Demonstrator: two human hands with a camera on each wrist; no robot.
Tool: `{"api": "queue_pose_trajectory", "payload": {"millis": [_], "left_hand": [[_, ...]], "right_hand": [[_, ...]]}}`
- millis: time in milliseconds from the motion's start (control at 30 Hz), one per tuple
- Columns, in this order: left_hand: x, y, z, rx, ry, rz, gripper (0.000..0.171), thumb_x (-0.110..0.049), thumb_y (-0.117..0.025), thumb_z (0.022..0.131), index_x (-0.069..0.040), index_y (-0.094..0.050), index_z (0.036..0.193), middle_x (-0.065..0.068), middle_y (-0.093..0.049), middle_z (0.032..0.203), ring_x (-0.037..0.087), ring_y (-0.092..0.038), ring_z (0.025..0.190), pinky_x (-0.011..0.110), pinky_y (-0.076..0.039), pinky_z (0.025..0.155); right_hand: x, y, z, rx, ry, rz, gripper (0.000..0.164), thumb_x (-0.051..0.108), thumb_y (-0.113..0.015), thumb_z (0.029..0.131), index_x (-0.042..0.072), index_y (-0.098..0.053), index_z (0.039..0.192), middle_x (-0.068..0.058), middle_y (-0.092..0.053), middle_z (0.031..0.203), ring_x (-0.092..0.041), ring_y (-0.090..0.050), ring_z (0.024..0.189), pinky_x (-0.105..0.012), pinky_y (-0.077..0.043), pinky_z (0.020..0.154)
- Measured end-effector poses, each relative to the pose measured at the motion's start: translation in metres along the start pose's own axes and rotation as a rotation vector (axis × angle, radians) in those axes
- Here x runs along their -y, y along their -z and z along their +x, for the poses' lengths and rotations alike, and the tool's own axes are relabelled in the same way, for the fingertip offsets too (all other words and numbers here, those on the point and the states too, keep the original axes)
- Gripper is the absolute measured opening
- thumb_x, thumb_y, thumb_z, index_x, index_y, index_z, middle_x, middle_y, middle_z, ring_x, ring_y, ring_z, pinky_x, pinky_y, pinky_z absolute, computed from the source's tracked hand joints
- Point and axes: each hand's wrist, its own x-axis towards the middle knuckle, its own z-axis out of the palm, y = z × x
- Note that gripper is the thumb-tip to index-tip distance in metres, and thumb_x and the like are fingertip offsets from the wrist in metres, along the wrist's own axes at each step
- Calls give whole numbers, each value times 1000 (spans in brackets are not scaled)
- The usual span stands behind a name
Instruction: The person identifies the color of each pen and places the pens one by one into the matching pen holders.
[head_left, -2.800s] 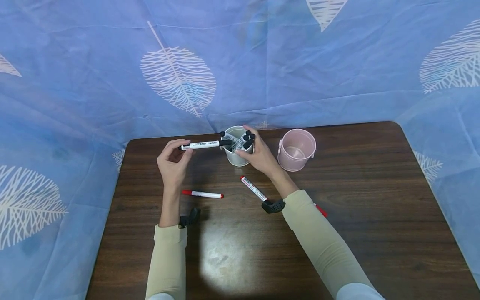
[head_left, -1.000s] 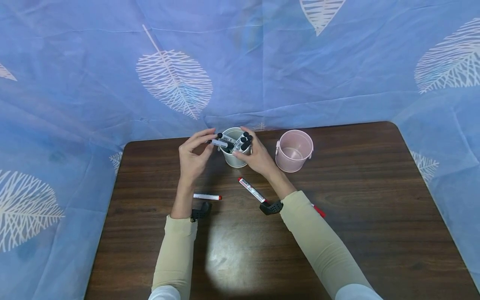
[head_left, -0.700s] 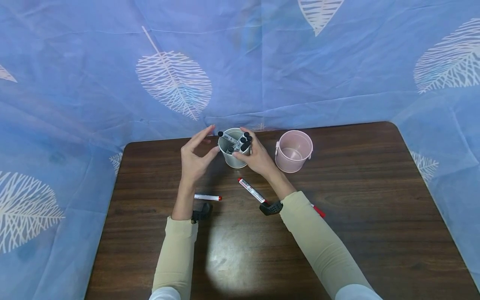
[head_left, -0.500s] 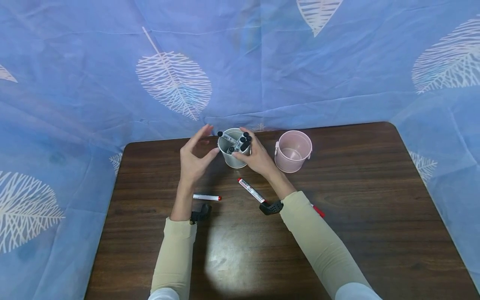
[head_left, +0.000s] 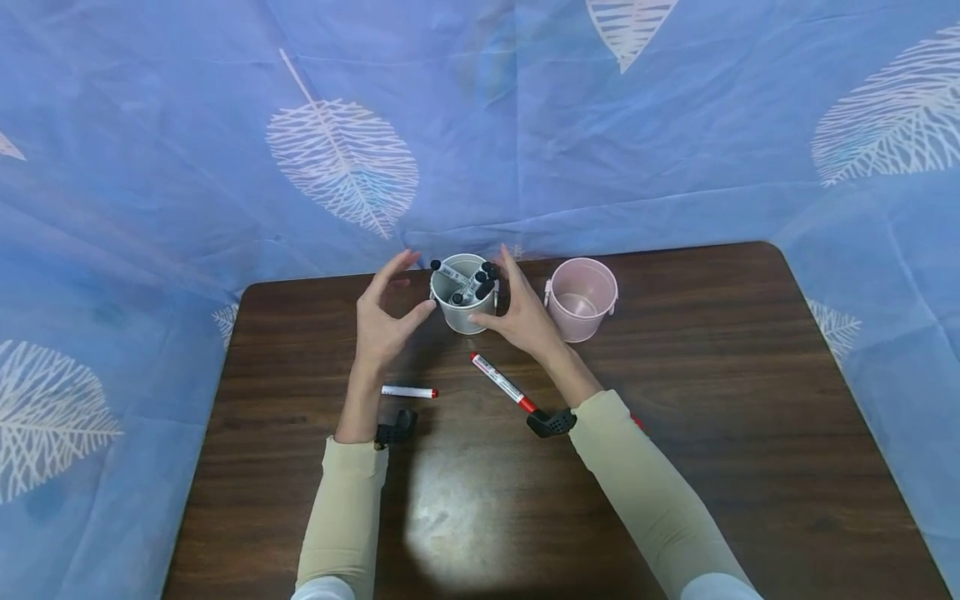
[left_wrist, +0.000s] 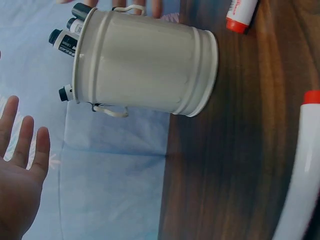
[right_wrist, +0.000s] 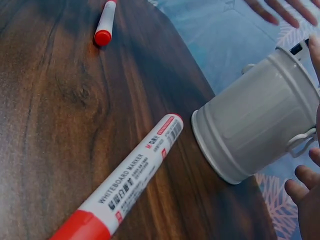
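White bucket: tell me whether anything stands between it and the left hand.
Nothing visible stands between the left hand and the white bucket; one black marker cap pokes above its rim on that side. The red markers lie on the table in front, off that path.

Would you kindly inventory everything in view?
Brown wood-grain table: one, brown, foreground
Blue leaf-print cloth: one, blue and white, behind table
White metal bucket: one, white, near table's far edge
Pink round bucket: one, pink, right of it
Black-capped markers: at least five, white and black, inside white bucket
Red-capped markers: two plus a red end, white and red, on table
Black wrist devices: two, black, wrists
Beige sleeves: two, beige, forearms
Left hand and right hand: two, bare, either side of white bucket
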Motion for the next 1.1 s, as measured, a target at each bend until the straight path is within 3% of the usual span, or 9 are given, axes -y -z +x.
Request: {"api": "queue_pose_trajectory", "payload": {"millis": [200,367,700,1100], "left_hand": [[0,1,-6,18,21,71,68,10,-79,74,7,-53,137,22,-57,136,24,-50,130,52,-39,104],[1,4,-11,20,42,71,69,10,-80,75,8,-51,138,24,-56,136,26,-50,130,40,-40,104],[2,7,-17,17,64,75,67,10,-79,75,6,-53,137,22,-57,136,29,-50,130,62,-36,104],[3,12,-27,31,91,74,66,10,-79,75,3,-55,136,22,-59,134,40,-51,126,60,-36,105]], "right_hand": [[11,6,-4,-9,13,-25,120,31,-88,76,18,-5,161,-17,-33,157,-29,-32,144,-42,-23,118],[18,10,-6,-26,30,-51,118,32,-89,75,15,-9,161,-17,-33,157,-28,-33,143,-43,-24,118],[25,15,-9,-22,19,-69,115,33,-88,76,18,-12,161,-10,-32,159,-23,-30,145,-39,-22,119],[41,29,-9,-40,92,31,112,17,-90,73,12,-19,159,-14,-31,159,-26,-31,145,-40,-28,116]]}}
